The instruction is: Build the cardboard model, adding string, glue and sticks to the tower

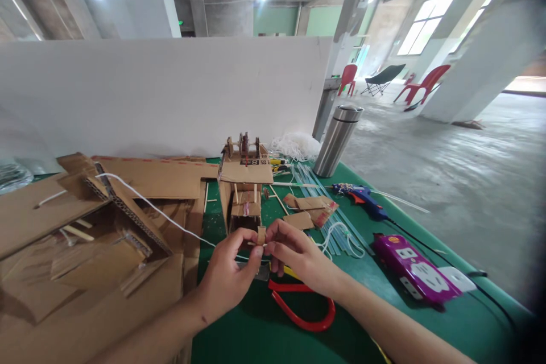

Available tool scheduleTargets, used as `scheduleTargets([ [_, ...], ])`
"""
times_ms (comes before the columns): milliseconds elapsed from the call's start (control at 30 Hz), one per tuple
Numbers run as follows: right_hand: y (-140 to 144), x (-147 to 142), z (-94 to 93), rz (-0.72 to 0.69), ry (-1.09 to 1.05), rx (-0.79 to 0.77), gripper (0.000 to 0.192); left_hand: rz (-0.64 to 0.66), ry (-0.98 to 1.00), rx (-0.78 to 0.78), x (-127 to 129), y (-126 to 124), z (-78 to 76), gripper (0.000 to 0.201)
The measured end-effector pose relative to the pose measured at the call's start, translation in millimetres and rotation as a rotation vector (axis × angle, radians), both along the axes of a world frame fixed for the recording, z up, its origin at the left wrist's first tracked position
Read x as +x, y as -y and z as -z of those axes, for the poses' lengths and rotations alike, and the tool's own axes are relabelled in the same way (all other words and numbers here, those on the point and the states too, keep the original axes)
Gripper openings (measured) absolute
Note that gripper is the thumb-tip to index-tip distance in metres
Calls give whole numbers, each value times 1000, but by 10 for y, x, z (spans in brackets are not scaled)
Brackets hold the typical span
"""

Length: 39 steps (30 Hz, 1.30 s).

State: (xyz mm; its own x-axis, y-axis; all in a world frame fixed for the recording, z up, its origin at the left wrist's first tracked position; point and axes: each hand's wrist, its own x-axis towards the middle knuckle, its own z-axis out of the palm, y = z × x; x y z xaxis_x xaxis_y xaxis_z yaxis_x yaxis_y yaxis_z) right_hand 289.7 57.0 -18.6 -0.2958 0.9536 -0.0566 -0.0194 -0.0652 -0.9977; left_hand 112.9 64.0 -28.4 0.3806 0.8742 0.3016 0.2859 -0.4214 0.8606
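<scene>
Near the front of the cardboard model (245, 173), both hands meet around a small cardboard piece (261, 235) with a thin white strand at its base. My left hand (232, 273) pinches from the left, thumb and forefinger closed at the piece. From the right, the fingers of my right hand (298, 253) are closed on the same piece. A white cord (157, 210) runs from the left-hand cardboard structure (128, 216) towards my left hand; whether it joins the strand I cannot tell. Below my hands lies a tool with a red curved handle (318, 327), partly hidden.
On the green table (362, 318) lie clear glue sticks (339, 244), cardboard scraps (315, 207) and a blue glue gun (362, 200). A purple power strip (416, 270) sits at right. A steel flask (338, 142) stands near the far edge, before a white partition (170, 96).
</scene>
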Motion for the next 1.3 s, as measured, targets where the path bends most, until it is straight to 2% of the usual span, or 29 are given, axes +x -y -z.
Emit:
scheduleTargets([
  [200, -4, 18, 17, -30, 65, 46, 37, 10, 28, -52, -7, 2, -1, 18],
  [433, 4, 17, 83, 43, 104, 196, 37, 97, 262, -225, 19, -44, -4, 22],
  [733, 69, 17, -15, 75, 157, 328, 17, 173, 443, -486, 23, -97, 15, 39],
  [933, 99, 19, -15, 79, 264, 522, 11, 173, 504, -662, 50, -94, 12, 44],
  [1300, 90, 15, 17, 151, 426, 751, 4, 119, 469, -680, 39, -85, 10, 48],
])
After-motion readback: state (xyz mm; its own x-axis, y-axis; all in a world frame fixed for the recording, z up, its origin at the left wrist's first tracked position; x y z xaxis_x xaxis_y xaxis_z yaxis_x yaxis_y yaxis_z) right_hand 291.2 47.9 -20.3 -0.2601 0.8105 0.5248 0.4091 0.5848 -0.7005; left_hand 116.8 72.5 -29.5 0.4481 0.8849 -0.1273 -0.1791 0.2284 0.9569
